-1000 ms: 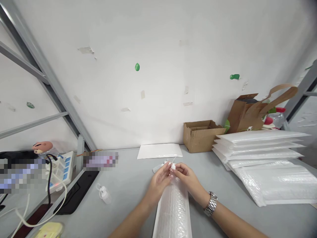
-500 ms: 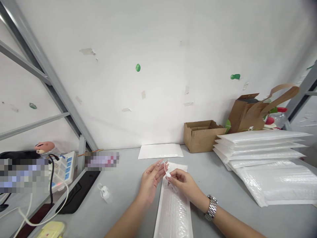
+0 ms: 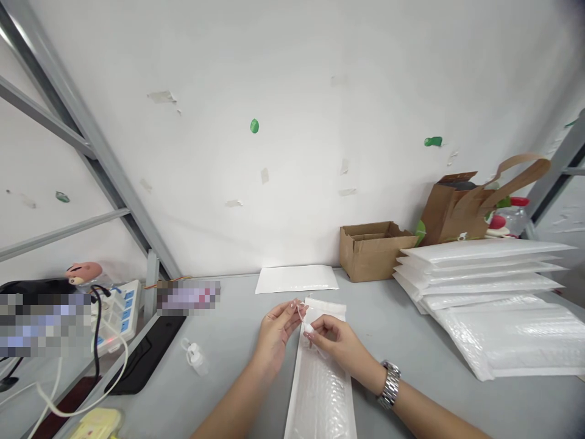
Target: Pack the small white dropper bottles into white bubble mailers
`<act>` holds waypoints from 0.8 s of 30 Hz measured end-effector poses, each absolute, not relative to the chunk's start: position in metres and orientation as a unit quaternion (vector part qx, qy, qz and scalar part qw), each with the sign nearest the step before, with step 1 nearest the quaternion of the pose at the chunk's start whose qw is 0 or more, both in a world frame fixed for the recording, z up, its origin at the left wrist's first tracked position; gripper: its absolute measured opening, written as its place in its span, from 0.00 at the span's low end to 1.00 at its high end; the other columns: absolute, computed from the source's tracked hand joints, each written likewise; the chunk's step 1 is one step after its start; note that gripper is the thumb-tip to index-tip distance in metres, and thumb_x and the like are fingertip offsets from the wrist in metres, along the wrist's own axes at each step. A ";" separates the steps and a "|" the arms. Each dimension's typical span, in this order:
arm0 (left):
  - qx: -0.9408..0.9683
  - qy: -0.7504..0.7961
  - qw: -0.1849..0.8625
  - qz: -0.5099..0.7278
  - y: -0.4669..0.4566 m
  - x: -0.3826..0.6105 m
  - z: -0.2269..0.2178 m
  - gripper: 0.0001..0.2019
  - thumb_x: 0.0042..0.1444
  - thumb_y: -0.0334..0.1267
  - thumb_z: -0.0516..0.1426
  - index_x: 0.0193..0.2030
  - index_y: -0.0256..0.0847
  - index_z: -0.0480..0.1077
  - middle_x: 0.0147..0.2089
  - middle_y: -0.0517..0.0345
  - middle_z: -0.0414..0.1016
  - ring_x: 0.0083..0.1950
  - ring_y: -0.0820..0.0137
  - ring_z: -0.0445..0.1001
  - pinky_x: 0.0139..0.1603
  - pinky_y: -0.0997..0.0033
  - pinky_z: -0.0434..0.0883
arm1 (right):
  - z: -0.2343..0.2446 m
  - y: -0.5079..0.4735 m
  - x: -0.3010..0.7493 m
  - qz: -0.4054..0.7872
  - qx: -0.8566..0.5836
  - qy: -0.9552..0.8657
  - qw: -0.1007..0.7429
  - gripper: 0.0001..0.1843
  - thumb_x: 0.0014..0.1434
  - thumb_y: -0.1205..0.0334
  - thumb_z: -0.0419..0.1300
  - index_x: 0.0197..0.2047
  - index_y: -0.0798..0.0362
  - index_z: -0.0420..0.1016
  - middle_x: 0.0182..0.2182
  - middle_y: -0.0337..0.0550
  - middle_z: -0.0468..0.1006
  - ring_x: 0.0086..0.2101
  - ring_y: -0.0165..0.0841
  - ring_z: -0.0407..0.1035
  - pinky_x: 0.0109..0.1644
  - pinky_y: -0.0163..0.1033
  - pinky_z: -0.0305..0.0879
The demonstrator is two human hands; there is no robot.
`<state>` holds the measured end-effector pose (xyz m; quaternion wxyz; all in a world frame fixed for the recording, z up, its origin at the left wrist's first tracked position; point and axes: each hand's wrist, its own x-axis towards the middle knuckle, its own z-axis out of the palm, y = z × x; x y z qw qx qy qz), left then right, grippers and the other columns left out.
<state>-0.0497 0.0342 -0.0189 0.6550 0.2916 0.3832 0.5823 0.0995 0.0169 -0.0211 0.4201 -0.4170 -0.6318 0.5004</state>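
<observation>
A small clear bottle with a white cap (image 3: 308, 328) and a thin white strap is between my hands, above a white bubble mailer (image 3: 320, 390). My right hand (image 3: 336, 338), with a metal watch at the wrist, pinches it at the cap; the fingers partly hide its body. With thumb and fingertips, my left hand (image 3: 278, 329) grips the upper end of the strap (image 3: 300, 311). The mailer lies lengthwise on the grey table under both hands. Left of my left arm rests a similar small bottle (image 3: 195, 358) with a white cap and a loop.
Stacked bubble mailers (image 3: 484, 286) lie at the right. Behind them stand an open cardboard box (image 3: 375, 256) and a brown paper bag (image 3: 457, 210). A white flat sheet (image 3: 297, 278) lies by the wall. A black phone-like slab (image 3: 148, 353) and a power strip (image 3: 123, 317) with cables are left.
My left hand's fingers have closed in on the strap, where they were more spread before. My right hand has shifted slightly left and down with the bottle.
</observation>
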 end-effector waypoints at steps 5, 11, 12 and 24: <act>0.289 0.375 0.673 0.568 0.034 -0.049 -0.017 0.10 0.43 0.38 0.65 0.30 0.35 0.74 0.31 0.54 0.78 0.37 0.70 0.75 0.43 0.72 0.70 | -0.020 0.017 0.101 0.496 -0.414 -0.622 0.443 0.13 0.53 0.52 0.58 0.30 0.54 0.69 0.25 0.38 0.72 0.28 0.30 0.65 0.35 0.35 0.60; 0.285 0.382 0.668 0.571 0.033 -0.049 -0.017 0.09 0.44 0.38 0.64 0.31 0.36 0.74 0.36 0.52 0.78 0.41 0.67 0.75 0.46 0.70 0.69 | -0.022 0.017 0.099 0.500 -0.419 -0.607 0.454 0.14 0.53 0.51 0.58 0.29 0.54 0.68 0.23 0.36 0.69 0.25 0.28 0.62 0.31 0.34 0.59; 0.284 0.386 0.666 0.572 0.033 -0.049 -0.018 0.09 0.45 0.38 0.64 0.32 0.36 0.74 0.38 0.51 0.78 0.43 0.66 0.75 0.48 0.69 0.69 | -0.022 0.017 0.099 0.501 -0.421 -0.604 0.454 0.14 0.53 0.51 0.58 0.29 0.54 0.67 0.22 0.36 0.69 0.25 0.28 0.62 0.31 0.34 0.58; 0.282 0.402 0.655 0.575 0.035 -0.050 -0.020 0.10 0.44 0.38 0.64 0.34 0.37 0.75 0.41 0.50 0.78 0.45 0.65 0.75 0.48 0.69 0.68 | -0.022 0.016 0.098 0.475 -0.439 -0.630 0.430 0.13 0.53 0.52 0.58 0.29 0.54 0.67 0.24 0.38 0.71 0.27 0.30 0.64 0.34 0.35 0.59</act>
